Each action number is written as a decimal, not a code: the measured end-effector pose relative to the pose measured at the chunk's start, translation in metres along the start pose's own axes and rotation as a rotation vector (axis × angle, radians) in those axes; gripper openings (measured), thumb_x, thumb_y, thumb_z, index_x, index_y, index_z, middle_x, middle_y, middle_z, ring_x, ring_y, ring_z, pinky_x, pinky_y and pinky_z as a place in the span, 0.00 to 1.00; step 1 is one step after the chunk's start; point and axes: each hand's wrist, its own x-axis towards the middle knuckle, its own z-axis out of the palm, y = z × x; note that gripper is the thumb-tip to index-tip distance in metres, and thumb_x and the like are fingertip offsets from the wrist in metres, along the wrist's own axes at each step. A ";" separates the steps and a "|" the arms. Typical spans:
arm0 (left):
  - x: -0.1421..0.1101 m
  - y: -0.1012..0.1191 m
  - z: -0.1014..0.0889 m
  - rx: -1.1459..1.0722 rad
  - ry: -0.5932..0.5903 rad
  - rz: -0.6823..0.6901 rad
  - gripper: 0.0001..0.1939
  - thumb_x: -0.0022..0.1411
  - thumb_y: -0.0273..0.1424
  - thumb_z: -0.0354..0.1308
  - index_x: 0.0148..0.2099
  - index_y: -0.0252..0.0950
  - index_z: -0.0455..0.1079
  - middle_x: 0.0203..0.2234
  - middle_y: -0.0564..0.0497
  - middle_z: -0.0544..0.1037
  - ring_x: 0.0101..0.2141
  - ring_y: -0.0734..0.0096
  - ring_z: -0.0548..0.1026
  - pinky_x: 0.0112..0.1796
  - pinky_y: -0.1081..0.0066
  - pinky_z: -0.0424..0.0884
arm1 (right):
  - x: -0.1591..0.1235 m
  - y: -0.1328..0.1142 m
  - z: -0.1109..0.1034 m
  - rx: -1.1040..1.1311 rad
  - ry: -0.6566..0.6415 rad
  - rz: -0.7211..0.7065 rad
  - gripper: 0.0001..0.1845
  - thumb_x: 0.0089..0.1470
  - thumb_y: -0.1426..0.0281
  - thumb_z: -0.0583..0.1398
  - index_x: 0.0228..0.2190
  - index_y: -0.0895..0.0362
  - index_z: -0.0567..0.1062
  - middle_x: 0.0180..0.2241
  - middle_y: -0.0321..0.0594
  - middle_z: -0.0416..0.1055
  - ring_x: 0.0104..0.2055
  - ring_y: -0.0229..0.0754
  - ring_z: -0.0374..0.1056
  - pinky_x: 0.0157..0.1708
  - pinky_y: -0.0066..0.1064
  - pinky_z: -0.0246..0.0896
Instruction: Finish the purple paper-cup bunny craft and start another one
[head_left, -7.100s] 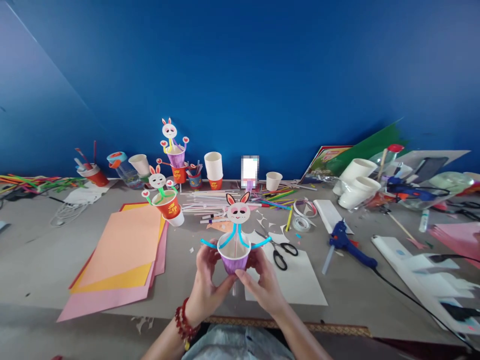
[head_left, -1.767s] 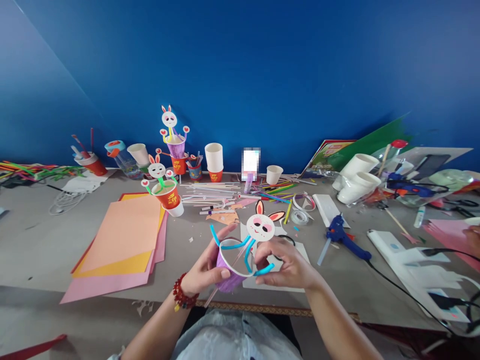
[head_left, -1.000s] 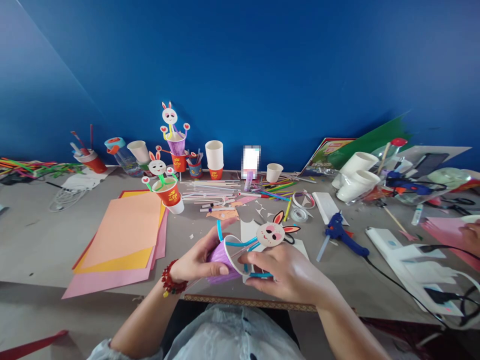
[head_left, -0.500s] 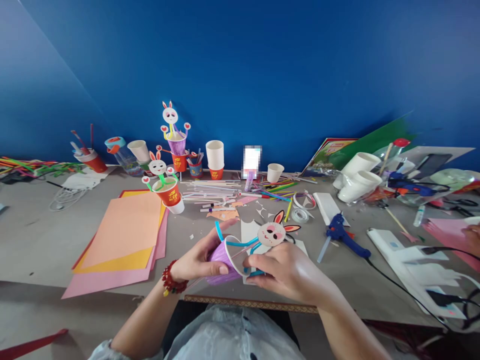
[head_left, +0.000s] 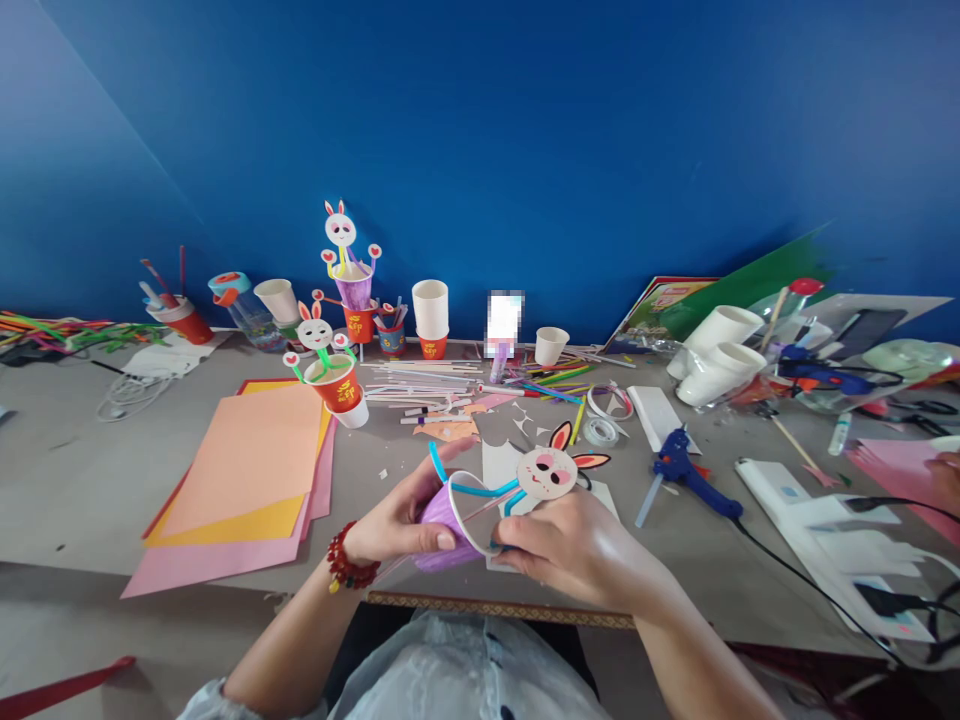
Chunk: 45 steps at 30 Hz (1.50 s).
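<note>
- L grip (head_left: 397,525) wrapping around purple cup (head_left: 442,535), pressing on its side; cup sitting tilted, mouth facing R.
- R grip (head_left: 574,545) pinching blue straw (head_left: 513,504) at cup's rim, contact partly hidden.
- Rabbit head (head_left: 547,474) leaning out past cup's mouth, w/ straw running down from it.
- White sheet (head_left: 496,462) lying on counter (head_left: 67,480) just beyond cup.
- Paper stack (head_left: 244,460) lying L of cup.
- Glue gun (head_left: 694,478) resting well R of cup.
- Red rabbit cup (head_left: 341,390) standing beyond cup, to L.
</note>
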 end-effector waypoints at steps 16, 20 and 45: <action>0.001 -0.002 0.002 0.052 0.031 0.060 0.48 0.55 0.37 0.69 0.72 0.43 0.50 0.67 0.41 0.58 0.62 0.43 0.62 0.61 0.55 0.58 | -0.002 -0.002 -0.003 -0.034 -0.027 0.015 0.06 0.63 0.66 0.58 0.37 0.55 0.74 0.24 0.35 0.74 0.23 0.36 0.64 0.24 0.27 0.47; 0.000 0.001 0.005 0.035 0.018 0.040 0.48 0.55 0.37 0.69 0.72 0.43 0.48 0.66 0.40 0.61 0.61 0.45 0.65 0.59 0.55 0.61 | 0.000 -0.004 -0.005 -0.049 -0.073 0.033 0.06 0.62 0.69 0.57 0.32 0.55 0.72 0.21 0.33 0.70 0.21 0.35 0.60 0.22 0.28 0.42; 0.003 -0.002 0.007 0.008 -0.001 0.055 0.50 0.55 0.40 0.68 0.72 0.42 0.47 0.63 0.38 0.65 0.58 0.45 0.69 0.58 0.56 0.63 | 0.004 -0.005 -0.007 -0.101 0.002 -0.069 0.12 0.59 0.75 0.53 0.25 0.55 0.69 0.17 0.31 0.65 0.18 0.34 0.53 0.20 0.31 0.38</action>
